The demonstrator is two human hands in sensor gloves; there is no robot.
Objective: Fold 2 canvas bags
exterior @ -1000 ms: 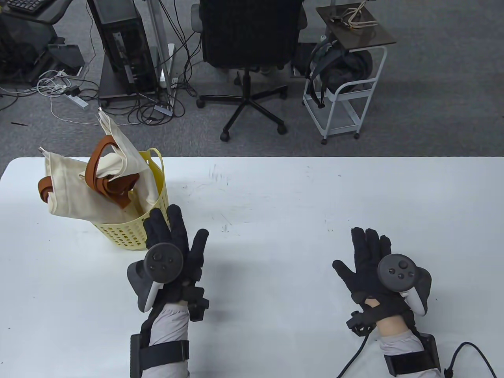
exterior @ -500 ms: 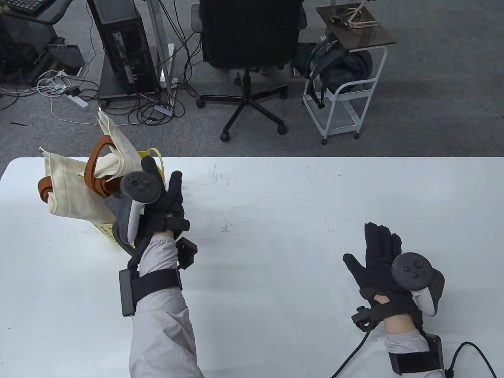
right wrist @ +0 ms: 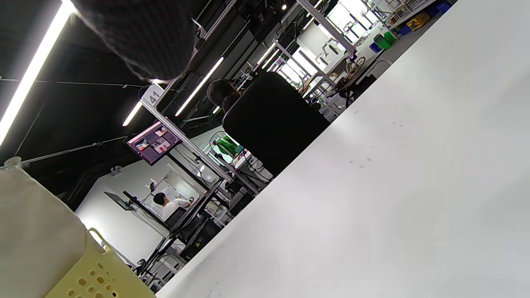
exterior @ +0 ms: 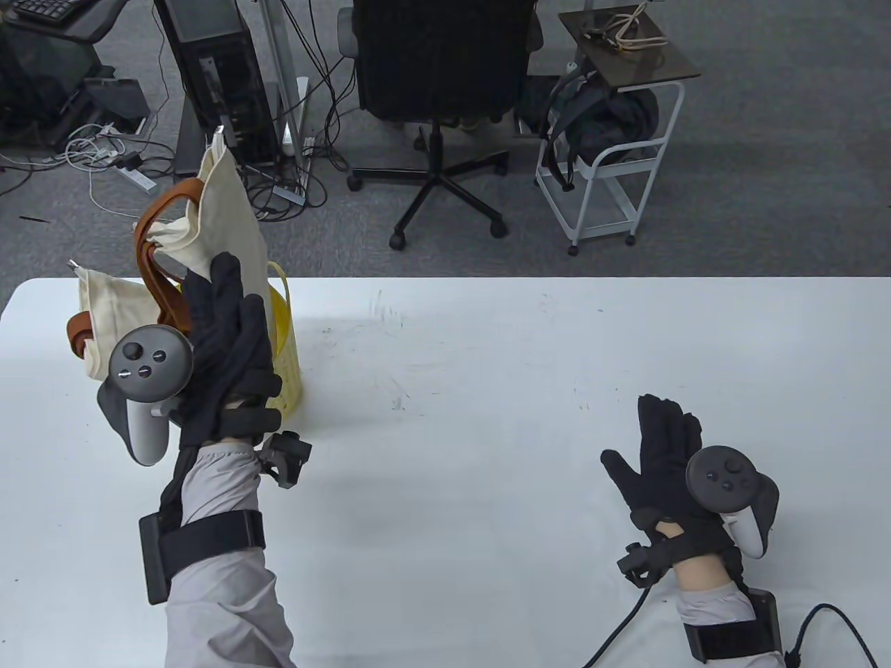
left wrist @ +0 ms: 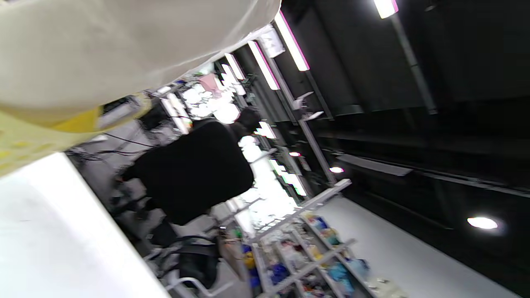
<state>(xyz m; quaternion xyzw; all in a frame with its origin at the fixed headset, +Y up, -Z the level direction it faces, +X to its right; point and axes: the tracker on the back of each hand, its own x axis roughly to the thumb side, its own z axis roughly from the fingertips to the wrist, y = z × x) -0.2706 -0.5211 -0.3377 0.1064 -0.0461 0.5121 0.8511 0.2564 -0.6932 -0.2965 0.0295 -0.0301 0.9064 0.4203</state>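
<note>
Left hand [exterior: 226, 355]: raised over the yellow basket [exterior: 287, 362], its grip on a cream canvas bag [exterior: 226, 202]; exactly how the fingers close on the cloth is hidden, likely a pinch from the far side.
Held bag: lifted partly out of the basket, brown straps [exterior: 156, 236] hanging beside it.
Second bag [exterior: 104, 306]: slumped over the basket's left rim.
Basket: upright at the counter's [exterior: 487, 362] far left.
Right hand [exterior: 668, 459]: flat above the counter, grip wide, fingers spread, holding nothing.
Left wrist view: cream cloth [left wrist: 103, 45] fills the upper left.
</note>
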